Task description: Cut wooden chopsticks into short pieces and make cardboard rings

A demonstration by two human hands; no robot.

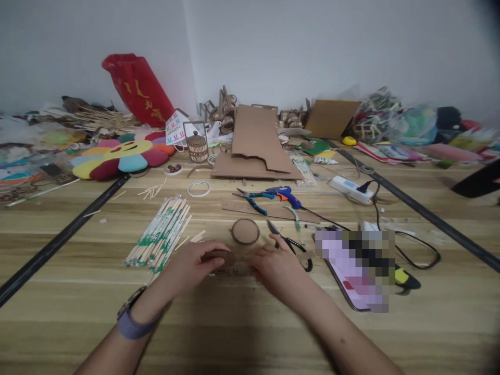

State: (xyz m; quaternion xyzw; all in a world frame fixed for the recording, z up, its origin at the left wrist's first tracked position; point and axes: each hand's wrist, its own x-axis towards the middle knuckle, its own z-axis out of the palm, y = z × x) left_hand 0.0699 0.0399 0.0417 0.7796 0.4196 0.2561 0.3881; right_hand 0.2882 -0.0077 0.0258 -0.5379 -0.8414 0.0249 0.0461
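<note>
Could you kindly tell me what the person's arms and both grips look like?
The left grip and right grip are ungloved, and no sleeves show on either forearm. The left wrist wears a watch with a dark case and lavender strap; the right wrist has none.

Wrapped sticks [160,232] hem the left hand [203,263] outside, scissors [294,245] the right hand [273,263]; a cardboard disc [245,231] blocks straight ahead, while tabletop [219,333] behind both lies open.

A wide, light-brown, streaky wooden bench [219,338] is under the hands [275,265], with long, flat black strips [66,235] on both sides. Past the hands, plain grey walls [297,47] meet in dim light.
</note>
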